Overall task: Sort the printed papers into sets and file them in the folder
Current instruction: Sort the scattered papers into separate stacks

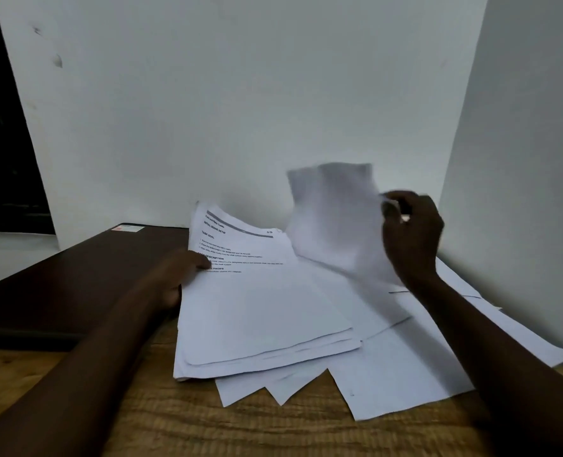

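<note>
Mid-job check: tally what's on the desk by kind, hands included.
Dark folder: 1
Paper stack: 1
Lifted sheet: 1
Hands: 2, left hand and right hand
Total: 5; loose sheets underneath too overlapped to count

The top sheet [260,291] of the stack [267,354] is showing bold headings near its far edge: "INITIAL SCENE SETUP", "TASK GOAL", "…DESCRIPTION", "…PROPS". Its smaller lines are blurring beyond reading, as is the sticker [127,228] at the folder's [75,275] far corner.
</note>
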Demonstrator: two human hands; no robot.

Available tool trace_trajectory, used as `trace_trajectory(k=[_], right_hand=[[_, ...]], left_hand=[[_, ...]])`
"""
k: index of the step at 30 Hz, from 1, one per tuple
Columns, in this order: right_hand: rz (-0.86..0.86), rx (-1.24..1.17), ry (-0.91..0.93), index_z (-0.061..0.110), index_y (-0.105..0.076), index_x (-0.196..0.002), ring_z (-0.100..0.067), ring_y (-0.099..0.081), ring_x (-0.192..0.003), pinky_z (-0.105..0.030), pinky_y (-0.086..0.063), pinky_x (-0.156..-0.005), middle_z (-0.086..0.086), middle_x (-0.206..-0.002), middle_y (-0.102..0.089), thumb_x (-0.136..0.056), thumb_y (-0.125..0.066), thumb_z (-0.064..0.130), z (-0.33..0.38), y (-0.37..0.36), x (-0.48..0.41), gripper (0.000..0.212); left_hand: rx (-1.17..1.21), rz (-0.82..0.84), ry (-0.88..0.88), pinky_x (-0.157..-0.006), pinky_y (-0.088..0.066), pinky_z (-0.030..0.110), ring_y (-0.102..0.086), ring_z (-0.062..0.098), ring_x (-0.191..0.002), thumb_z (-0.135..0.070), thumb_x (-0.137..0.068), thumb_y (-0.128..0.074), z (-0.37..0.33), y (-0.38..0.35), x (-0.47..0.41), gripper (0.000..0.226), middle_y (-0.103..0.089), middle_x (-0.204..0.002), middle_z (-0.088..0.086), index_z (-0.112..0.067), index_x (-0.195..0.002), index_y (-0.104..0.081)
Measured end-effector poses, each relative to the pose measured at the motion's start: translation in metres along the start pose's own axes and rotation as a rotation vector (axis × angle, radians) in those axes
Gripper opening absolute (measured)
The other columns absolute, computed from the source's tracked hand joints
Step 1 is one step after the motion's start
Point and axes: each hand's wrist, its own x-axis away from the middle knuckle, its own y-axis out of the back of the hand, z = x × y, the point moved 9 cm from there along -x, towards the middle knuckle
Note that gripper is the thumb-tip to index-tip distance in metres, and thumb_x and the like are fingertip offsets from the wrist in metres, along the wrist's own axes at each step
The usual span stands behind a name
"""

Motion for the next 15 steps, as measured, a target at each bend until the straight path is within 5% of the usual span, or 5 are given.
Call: trace_trajectory(k=[4,8,15], right_hand=[[0.413,-0.156,0.437,0.007,-0.062,-0.098,-0.022,-0.058,-0.111,-0.032,-0.044,-0.095,-0.006,-0.115,-0.064,-0.079,-0.054,-0.002,0.084,-0.05,0.066,0.023],[0.908,-0.02,0.631,0.013,-0.054,-0.111,-0.028,-0.057,-0.111,-0.033,-0.031,-0.108,-0.003,-0.121,-0.062,-0.081,-0.052,0.006,0.1,-0.099,0.155,0.031],[1.071,-0.082,0.735,0.005,-0.054,-0.123,-0.028,-0.056,-0.113,-0.041,-0.044,-0.097,-0.007,-0.122,-0.062,-0.077,-0.052,-0.009,0.119,-0.099,0.176,0.048]], left_hand=[[0.141,0.016,-0.022,-0.092,-0.042,0.044,-0.061,0.031,-0.1,-0.013,-0.103,-0.041,-0.002,-0.001,0.002,0.034,-0.062,-0.121,0.017,-0.001,-0.133,-0.051],[0.276,0.001,-0.087,-0.098,-0.04,0.043,-0.053,0.029,-0.118,-0.026,-0.105,-0.038,-0.004,0.005,0.001,0.04,-0.054,-0.138,0.014,-0.006,-0.137,-0.049],[0.265,0.089,-0.132,-0.096,-0.046,0.042,-0.065,0.029,-0.107,-0.042,-0.099,-0.046,-0.008,-0.002,0.0,0.044,-0.069,-0.117,0.012,-0.009,-0.123,-0.06]])
